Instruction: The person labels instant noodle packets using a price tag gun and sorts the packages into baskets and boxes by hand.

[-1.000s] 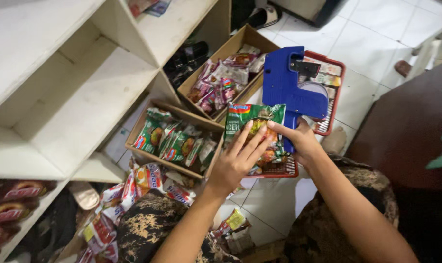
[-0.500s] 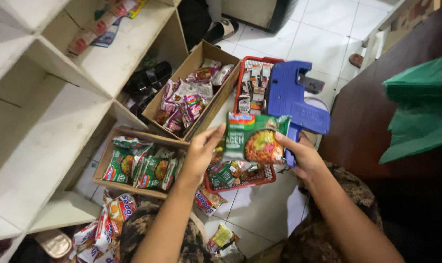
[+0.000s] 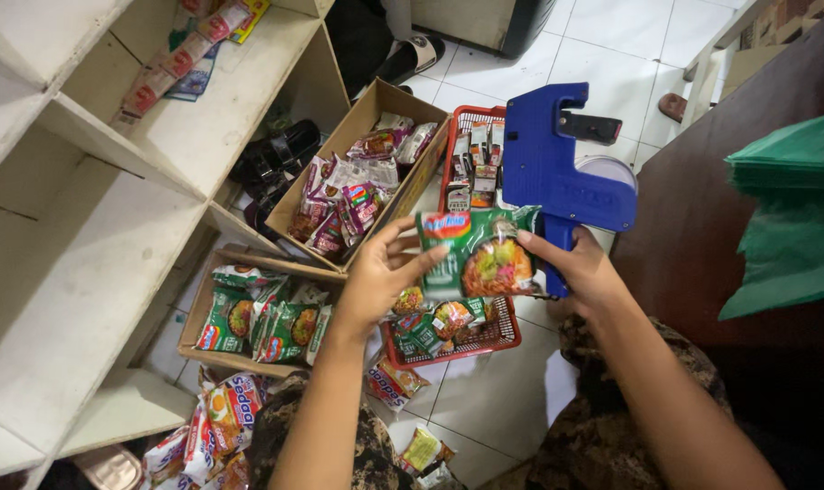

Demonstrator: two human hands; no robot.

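My left hand (image 3: pixel 382 272) holds the left edge of a green instant noodle packet (image 3: pixel 477 254), fingers spread across its front. My right hand (image 3: pixel 579 265) grips the handle of a blue price-label gun (image 3: pixel 557 168) and also pinches the packet's right edge with the thumb. The gun's body rises above the packet. Both hands hover over a red wire basket (image 3: pixel 498 338) that holds more noodle packets.
A cardboard box (image 3: pixel 203 319) of green noodle packets lies at the lower left. A second box (image 3: pixel 358 122) of mixed snack packets stands behind it. White shelves (image 3: pixel 112 236) fill the left. A dark wooden counter (image 3: pixel 702 209) with green bags (image 3: pixel 784 209) is on the right. Loose packets (image 3: pixel 221 417) lie on the floor.
The view has shifted, so the shelves and boxes sit further left. Both hands have lifted the packet and the label gun slightly up and to the right; the grip is unchanged.
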